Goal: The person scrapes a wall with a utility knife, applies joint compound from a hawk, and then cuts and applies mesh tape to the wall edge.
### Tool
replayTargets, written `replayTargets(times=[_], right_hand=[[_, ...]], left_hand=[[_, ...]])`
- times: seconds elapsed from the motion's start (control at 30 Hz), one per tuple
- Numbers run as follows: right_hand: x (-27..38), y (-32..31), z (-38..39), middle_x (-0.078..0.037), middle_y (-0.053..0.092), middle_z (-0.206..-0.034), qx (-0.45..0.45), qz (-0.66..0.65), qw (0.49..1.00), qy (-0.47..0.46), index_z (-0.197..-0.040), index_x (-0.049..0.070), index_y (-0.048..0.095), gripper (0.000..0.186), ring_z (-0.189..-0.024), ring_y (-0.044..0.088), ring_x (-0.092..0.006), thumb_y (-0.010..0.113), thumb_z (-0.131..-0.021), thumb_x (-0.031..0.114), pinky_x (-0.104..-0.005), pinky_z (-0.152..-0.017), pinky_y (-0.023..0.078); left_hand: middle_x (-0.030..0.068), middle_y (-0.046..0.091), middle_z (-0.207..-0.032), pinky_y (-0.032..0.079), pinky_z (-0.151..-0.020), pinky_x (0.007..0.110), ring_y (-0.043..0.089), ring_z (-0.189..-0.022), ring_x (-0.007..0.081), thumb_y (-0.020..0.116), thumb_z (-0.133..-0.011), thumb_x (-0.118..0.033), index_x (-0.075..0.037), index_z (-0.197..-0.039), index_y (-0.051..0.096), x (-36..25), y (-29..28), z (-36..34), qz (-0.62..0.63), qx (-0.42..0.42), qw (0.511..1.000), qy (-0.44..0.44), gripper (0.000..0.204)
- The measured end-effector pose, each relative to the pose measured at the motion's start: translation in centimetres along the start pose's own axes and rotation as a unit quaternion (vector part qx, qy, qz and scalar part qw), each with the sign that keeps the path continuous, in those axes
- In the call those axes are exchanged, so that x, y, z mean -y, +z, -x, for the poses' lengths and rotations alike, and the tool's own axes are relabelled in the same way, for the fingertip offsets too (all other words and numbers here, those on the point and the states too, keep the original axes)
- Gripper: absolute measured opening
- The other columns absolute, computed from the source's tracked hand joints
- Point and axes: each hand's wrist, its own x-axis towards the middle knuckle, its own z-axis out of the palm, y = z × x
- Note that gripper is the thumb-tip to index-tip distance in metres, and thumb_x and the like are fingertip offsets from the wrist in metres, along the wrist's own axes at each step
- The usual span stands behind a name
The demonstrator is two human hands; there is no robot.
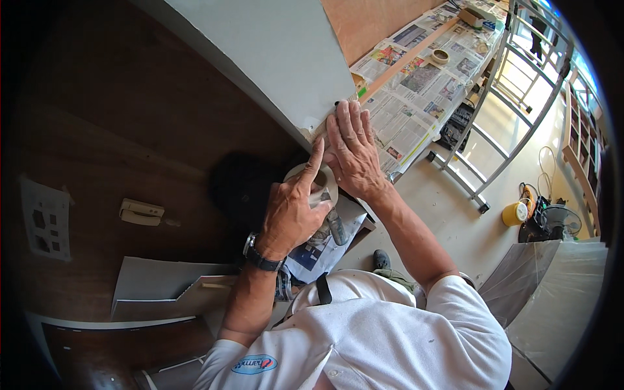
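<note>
My left hand (289,214) is closed round a wide roll of white tape (332,189), its index finger stretched up toward the lower corner of a pale grey wall end (279,58). Next to it, my right hand (354,151) lies flat with fingers extended, pressed against that corner. White dust or paste shows on the right fingers. What lies under the right palm is hidden. Rough, tan patches mark the corner beside the fingers.
Newspaper (416,91) covers a long bench beyond my hands, carrying a wooden strip and a small tape roll (440,56). A metal stepladder (484,133) stands right. Farther right are a yellow container (514,214) and a fan (563,221). An intercom handset (141,212) hangs left.
</note>
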Motion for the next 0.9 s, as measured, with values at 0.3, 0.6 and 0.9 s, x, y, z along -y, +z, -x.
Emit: replayTargets(times=[0.3, 0.6, 0.9], right_hand=[[-1.1, 1.3, 0.7, -0.018, 0.017, -0.165, 0.019, 0.035, 0.999, -0.020, -0.153, 0.004, 0.034, 0.080, -0.155, 0.005, -0.0363, 0.058, -0.092, 0.049, -0.0587, -0.122, 0.000], [-1.0, -0.3, -0.2, -0.030, 0.009, -0.163, -0.016, 0.025, 0.999, -0.014, -0.156, 0.002, 0.024, 0.085, -0.153, 0.004, -0.0451, 0.055, -0.095, 0.050, -0.0616, -0.120, 0.002], [0.1, 2.1, -1.4, -0.032, -0.002, -0.163, -0.022, 0.005, 0.999, 0.049, -0.157, -0.006, 0.009, 0.090, -0.152, -0.005, -0.0463, 0.042, -0.100, 0.056, -0.0620, -0.119, -0.005]], left_hand=[[0.0183, 0.068, -0.086, 0.057, -0.077, 0.038, 0.069, -0.073, 0.0296, 0.077, -0.073, -0.005, -0.020, -0.159, 0.026, 0.3, -0.5, 0.3, -0.042, -0.006, 0.999, 0.018, 0.102], [0.0161, 0.068, -0.084, 0.056, -0.077, 0.037, 0.068, -0.077, 0.0273, 0.080, -0.072, -0.005, -0.014, -0.158, 0.029, 0.7, -0.8, 3.4, 0.005, -0.027, 1.000, 0.003, 0.100], [0.0180, 0.069, -0.087, 0.056, -0.077, 0.037, 0.069, -0.077, 0.0280, 0.080, -0.073, -0.008, -0.010, -0.156, 0.034, 4.7, -0.8, 10.8, 0.047, -0.039, 0.985, -0.163, 0.095]])
